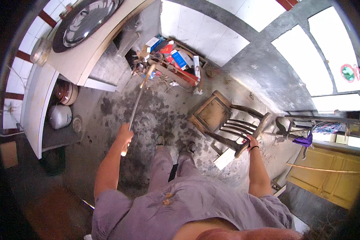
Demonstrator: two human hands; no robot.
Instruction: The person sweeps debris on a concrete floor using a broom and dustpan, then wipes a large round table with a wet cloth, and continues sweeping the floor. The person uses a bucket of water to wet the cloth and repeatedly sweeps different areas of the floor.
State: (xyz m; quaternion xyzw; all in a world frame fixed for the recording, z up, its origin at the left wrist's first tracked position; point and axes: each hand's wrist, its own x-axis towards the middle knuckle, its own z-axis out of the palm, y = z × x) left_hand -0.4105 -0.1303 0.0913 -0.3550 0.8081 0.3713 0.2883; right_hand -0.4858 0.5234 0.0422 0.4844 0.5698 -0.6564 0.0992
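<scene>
My left hand [126, 134] is closed around a long thin stick [135, 109] with a metal shaft and pale ends. Its far end slants away from me, in line with the box of clutter, and I cannot tell whether it touches anything. On the other side, my right hand [251, 142] grips the top rail of a dark wooden chair [211, 112]. The chair has a worn square seat and a slatted back turned towards that hand. Whether all its legs rest on the floor is hidden.
A wooden box [180, 76] of cartons and scraps stands against the tiled wall. At the left is a counter [93, 54] with a large wok [88, 24]; a white rounded container [60, 116] sits below. Dark stains mark the concrete floor [150, 105]. A yellow panel [327, 174] lies at right.
</scene>
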